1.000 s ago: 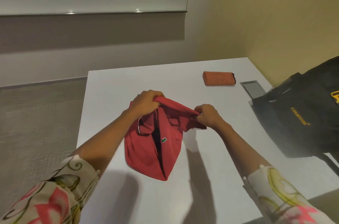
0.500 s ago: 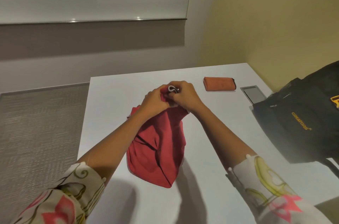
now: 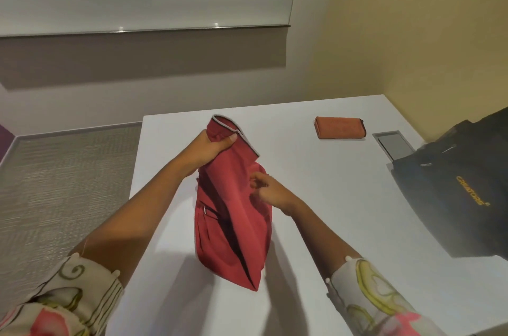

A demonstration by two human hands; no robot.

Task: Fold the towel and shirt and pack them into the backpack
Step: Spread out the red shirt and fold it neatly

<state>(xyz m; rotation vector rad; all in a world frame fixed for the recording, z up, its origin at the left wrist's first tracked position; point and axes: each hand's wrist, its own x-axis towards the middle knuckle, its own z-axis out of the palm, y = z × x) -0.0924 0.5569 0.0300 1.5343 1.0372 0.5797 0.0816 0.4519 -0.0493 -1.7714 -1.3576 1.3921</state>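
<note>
1. While the red polo shirt point(image 3: 233, 214) hangs over the tabletop point(image 3: 316, 184) middle, its collar is gripped by the closed left hand point(image 3: 211, 147).
2. A mid-body fold is pinched by the right hand point(image 3: 270, 192).
3. Being soft and light, it is best held by its seams.
4. The folded orange towel point(image 3: 340, 128) lies near the far edge, the black backpack point(image 3: 453, 192) at the right edge.
</note>
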